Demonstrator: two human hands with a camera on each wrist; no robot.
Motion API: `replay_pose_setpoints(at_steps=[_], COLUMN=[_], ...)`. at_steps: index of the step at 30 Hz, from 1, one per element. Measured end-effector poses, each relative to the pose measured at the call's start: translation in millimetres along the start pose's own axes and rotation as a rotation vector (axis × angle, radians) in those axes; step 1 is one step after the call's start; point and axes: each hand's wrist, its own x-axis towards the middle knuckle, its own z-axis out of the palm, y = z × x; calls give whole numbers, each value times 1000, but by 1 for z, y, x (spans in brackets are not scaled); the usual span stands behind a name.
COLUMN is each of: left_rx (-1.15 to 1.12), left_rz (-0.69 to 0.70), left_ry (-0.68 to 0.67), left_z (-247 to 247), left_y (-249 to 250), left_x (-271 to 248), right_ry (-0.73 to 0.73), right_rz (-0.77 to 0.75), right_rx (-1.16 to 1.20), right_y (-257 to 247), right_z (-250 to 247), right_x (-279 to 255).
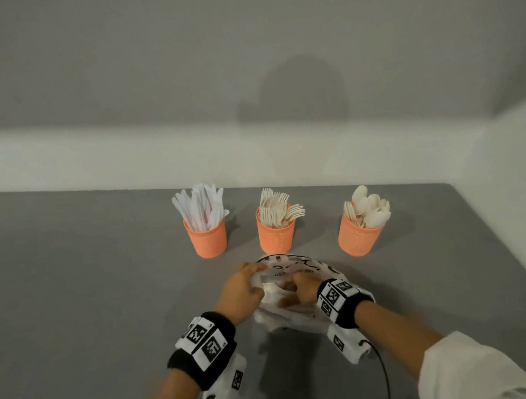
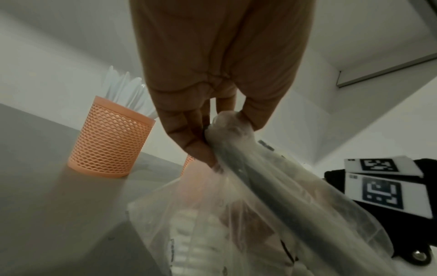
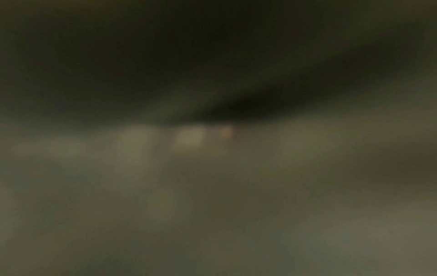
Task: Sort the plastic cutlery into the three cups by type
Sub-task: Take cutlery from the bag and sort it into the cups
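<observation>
Left hand pinches the plastic bag; right hand inside it, grip unclear.

orange mesh-patterned cups, white knives, cream forks, grey table

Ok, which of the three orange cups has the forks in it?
The middle cup, directly behind the plastic bag both hands are working on. Tined forks stand in it; the cup to its left holds white knives and the one to its right holds spoons.
</observation>
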Motion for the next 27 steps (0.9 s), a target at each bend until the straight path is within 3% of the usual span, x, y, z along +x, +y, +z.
replay_pose_setpoints(at_steps=[4,9,11,13,17,20,24,27], left_rx=[22,38,11,-47,-81,-97,-285,-321], left_rz=[-54,-140,-164,-181,-180,-176,-111,-18], left_ry=[29,109,121,117,85,2,-156,-315], left_z=[1,-1,-1,3,16,21,29,32], left_y=[-2,1,3,6,16,22,28,27], left_x=[1,4,6,9,12,16,13,11], right_ry=[63,128,128,237,170,307,442,555], right_rz=[0,-118,-68,-48,-27,-96,-204,-198], right_rx=[-87,97,-26,-65,-73,94,731,988], right_y=[-11,-13,-8,4,14,16,8,-4], right_z=[5,3,0,-1,-4,-9,-32,-59], right_x=[3,-4,-12,-19,-27,-36,-54,-64])
